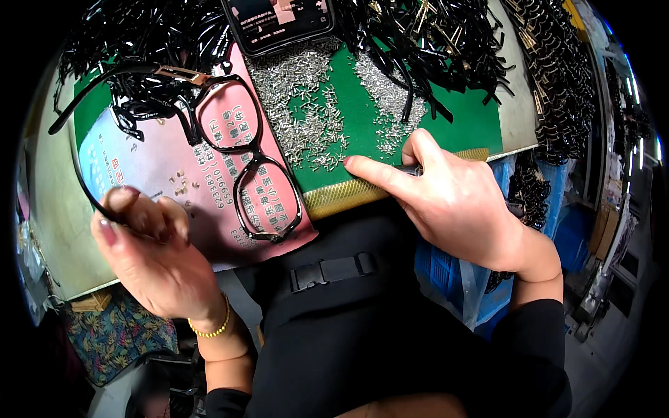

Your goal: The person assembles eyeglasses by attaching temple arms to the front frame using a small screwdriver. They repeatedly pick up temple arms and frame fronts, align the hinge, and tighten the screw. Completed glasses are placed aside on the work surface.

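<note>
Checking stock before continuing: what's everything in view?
Table: 1, pale, upper half
Mat: 1, green, on table
Sheet: 1, pink-blue, left
Glasses: 1, black, over sheet
Bits: several, tan, on sheet
Pins: many, silver, on mat
Temples: many, mostly black, top
Phone: 1, black, top
Strip: 1, yellow, near edge
Crates: count unclear, blue, right
Cloth: 1, patterned, lower left
Bracelet: 1, yellow, lower left
Left hand: 1, holding dark piece
Right hand: 1, by pins

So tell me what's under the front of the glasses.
Under the front of the glasses, a pink sheet with dark print shows inside both rounded outlines. Whatever lies directly beneath their black outline is covered and can't be seen.
</note>
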### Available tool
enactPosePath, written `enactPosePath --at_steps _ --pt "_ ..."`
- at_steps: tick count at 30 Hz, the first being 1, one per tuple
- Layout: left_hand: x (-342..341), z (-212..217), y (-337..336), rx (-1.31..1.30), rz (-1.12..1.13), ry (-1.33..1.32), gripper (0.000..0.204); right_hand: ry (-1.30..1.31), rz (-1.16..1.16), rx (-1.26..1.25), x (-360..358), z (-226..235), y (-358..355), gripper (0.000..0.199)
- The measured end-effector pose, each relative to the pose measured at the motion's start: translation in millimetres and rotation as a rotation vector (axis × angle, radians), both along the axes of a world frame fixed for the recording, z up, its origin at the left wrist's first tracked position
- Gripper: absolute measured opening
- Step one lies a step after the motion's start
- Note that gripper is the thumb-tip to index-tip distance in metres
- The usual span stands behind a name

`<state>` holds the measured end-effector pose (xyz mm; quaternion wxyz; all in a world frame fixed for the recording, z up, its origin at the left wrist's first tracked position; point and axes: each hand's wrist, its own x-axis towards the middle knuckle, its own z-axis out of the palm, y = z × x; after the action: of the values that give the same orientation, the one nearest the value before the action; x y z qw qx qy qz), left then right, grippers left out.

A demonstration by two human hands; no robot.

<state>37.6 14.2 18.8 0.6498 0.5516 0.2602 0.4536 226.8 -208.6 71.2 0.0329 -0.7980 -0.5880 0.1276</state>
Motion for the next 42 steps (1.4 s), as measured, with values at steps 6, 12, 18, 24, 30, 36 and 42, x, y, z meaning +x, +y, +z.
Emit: enactPosePath --at_steps 6,12,18,24,30,36,42 --pt "-37 -28 -14 0.467 0.123 0.435 0.018 -0.007 -0.026 0.0 -1 -2 2 0.049" --pt "-39 -11 -24 0.908 0.025 0.647 0.005 -0.187 0.042 0.023 -5 -9 3 0.073" --pt "-27 -4 -63 1.063 -0.278 0.514 0.032 -0.151 0.055 0.025 -4 -5 3 0.075" --pt "-26 -16 -42 0.771 -0.333 0.502 0.018 0.259 0.025 0.074 -7 16 18 0.062" --pt "-27 -18 -33 0.645 -0.4 0.336 0.013 0.245 0.263 0.11 -17 1 40 0.07" --pt "-27 -14 -32 0.677 -0.387 0.409 0.024 0.213 0.308 0.085 -15 -5 40 0.07" --pt "-25 -12 -34 0.769 -0.376 0.435 0.025 0.193 0.306 0.023 -14 -1 41 0.071"
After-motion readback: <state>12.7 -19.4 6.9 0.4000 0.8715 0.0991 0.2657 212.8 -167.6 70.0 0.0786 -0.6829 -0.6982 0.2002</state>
